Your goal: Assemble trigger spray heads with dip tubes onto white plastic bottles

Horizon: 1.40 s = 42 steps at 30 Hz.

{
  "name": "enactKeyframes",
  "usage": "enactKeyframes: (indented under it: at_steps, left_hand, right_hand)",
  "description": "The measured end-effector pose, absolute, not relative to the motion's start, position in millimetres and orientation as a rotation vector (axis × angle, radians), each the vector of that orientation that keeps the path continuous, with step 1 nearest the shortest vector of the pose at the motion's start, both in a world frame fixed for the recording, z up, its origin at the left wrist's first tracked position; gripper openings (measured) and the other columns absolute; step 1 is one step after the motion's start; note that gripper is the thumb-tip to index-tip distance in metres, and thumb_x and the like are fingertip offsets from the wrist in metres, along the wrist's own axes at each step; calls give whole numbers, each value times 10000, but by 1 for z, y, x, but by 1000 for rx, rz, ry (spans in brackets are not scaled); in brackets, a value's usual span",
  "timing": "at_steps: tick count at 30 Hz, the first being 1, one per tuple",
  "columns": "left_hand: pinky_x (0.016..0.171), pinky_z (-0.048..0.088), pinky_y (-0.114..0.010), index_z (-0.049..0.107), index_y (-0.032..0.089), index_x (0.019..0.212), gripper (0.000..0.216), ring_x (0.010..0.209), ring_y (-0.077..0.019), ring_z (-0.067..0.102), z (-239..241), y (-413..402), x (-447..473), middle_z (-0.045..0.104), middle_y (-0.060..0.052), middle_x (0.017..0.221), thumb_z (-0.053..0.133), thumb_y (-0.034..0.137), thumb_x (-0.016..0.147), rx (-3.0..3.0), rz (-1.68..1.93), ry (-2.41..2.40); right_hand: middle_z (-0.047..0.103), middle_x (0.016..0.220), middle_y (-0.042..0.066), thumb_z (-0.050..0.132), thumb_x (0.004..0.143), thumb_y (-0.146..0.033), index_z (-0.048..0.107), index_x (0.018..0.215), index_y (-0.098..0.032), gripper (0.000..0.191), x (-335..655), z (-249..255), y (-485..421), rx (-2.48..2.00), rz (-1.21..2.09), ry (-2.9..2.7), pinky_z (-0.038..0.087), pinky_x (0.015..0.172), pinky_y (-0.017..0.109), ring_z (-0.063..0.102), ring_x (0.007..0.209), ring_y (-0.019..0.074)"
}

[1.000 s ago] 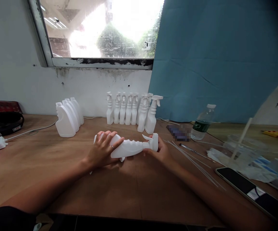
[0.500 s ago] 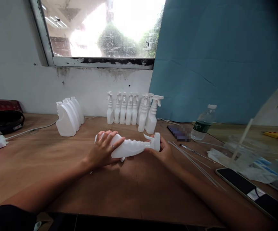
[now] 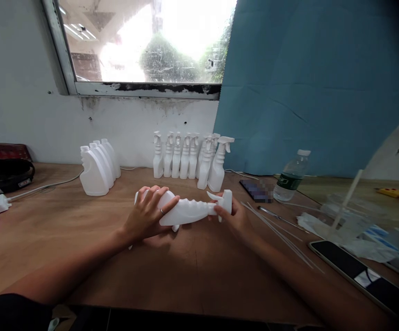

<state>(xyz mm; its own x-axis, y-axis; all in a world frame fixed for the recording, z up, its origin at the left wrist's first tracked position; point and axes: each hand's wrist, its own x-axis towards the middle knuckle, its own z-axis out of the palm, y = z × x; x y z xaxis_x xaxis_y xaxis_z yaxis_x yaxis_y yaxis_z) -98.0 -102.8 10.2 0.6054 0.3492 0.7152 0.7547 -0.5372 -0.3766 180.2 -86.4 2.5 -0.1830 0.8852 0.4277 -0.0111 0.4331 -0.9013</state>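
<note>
Bottle (image 3: 185, 212), white, on its side low over counter (image 3: 185, 276) centre; left hand (image 3: 147, 216) fingers clamped over body, right hand (image 3: 236, 220) fingers pinched around trigger head (image 3: 224, 201) at neck. Head looks mid-fitting; seating it square calls for steady body grip. Wooden counter: finished sprayers (image 3: 192, 161) in row, capless bottles (image 3: 97, 171) left, dip tubes (image 3: 280, 232), water bottle (image 3: 292, 176), phone (image 3: 354, 271) right. Window (image 3: 144, 41), blue sheet (image 3: 306, 82) behind
</note>
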Motion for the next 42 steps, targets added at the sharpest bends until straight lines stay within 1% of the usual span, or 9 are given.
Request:
enactKeyframes:
  at_steps: [7, 14, 16, 19, 24, 28, 34, 40, 42]
  left_hand:
    - [951, 324, -557, 482, 239, 1365, 631, 1140, -367, 459, 6, -103, -95, 479, -200, 1292, 588, 531, 815, -2178, -763, -842]
    - [965, 307, -567, 457, 256, 1383, 652, 1166, -376, 447, 7, -103, -97, 460, -197, 1318, 598, 533, 809, -2183, -769, -868]
    - [964, 307, -567, 455, 248, 1379, 665, 1167, -378, 450, 8, -103, -99, 459, -202, 1314, 604, 548, 805, -2196, -787, -874]
    - [961, 317, -554, 456, 233, 1367, 677, 1167, -371, 456, 8, -103, -100, 463, -202, 1304, 619, 553, 793, -2241, -836, -882]
    - [973, 325, -526, 424, 226, 1360, 729, 1175, -351, 460, 7, -106, -97, 459, -186, 1308, 684, 508, 740, -2334, -936, -882]
    - [969, 329, -524, 406, 230, 1364, 725, 1171, -344, 464, 8, -108, -95, 457, -180, 1308, 677, 507, 751, -2382, -942, -857]
    - [967, 346, -509, 405, 217, 1366, 733, 1167, -338, 467, 7, -108, -92, 465, -185, 1295, 677, 512, 752, -2432, -960, -843]
    - [967, 348, -509, 424, 206, 1356, 740, 1165, -342, 468, 5, -110, -90, 467, -191, 1282, 692, 513, 738, -2438, -968, -874]
    - [970, 346, -505, 422, 205, 1357, 748, 1170, -342, 466, 5, -110, -89, 466, -191, 1280, 700, 511, 734, -2450, -970, -882]
  right_hand:
    - [649, 656, -8, 589, 897, -423, 536, 793, -194, 257, 175, 1, -90, -778, 1011, -1455, 424, 499, 275, 613, 473, 169]
    - [642, 790, 11, 613, 861, -493, 528, 885, -203, 303, 174, 6, -90, -700, 1084, -1488, 459, 521, 289, 616, 498, 160]
    - [635, 962, 47, 668, 799, -547, 503, 1105, -233, 469, 176, 9, -88, -564, 1136, -1601, 507, 609, 344, 634, 556, 169]
    - [533, 1229, 103, 763, 700, -556, 295, 1373, -335, 849, 180, 13, -85, -351, 1267, -1740, 539, 701, 427, 656, 649, 184]
    - [319, 1459, 132, 851, 628, -457, 70, 1454, -450, 1137, 184, 11, -84, -205, 1438, -1958, 570, 769, 476, 647, 963, 281]
    - [408, 1391, 99, 845, 651, -420, 289, 1421, -407, 950, 183, 0, -76, -359, 943, -1967, 582, 778, 421, 614, 1028, 284]
    - [588, 1052, 70, 831, 656, -412, 598, 1212, -321, 610, 185, -5, -66, -441, 446, -1958, 532, 849, 479, 599, 980, 314]
    - [585, 1001, 56, 806, 670, -473, 499, 1306, -344, 718, 186, 0, -69, -453, 507, -1928, 530, 804, 482, 612, 875, 294]
    - [579, 1033, 65, 818, 669, -427, 564, 1241, -347, 631, 187, 1, -72, -519, 474, -1953, 519, 823, 488, 596, 911, 307]
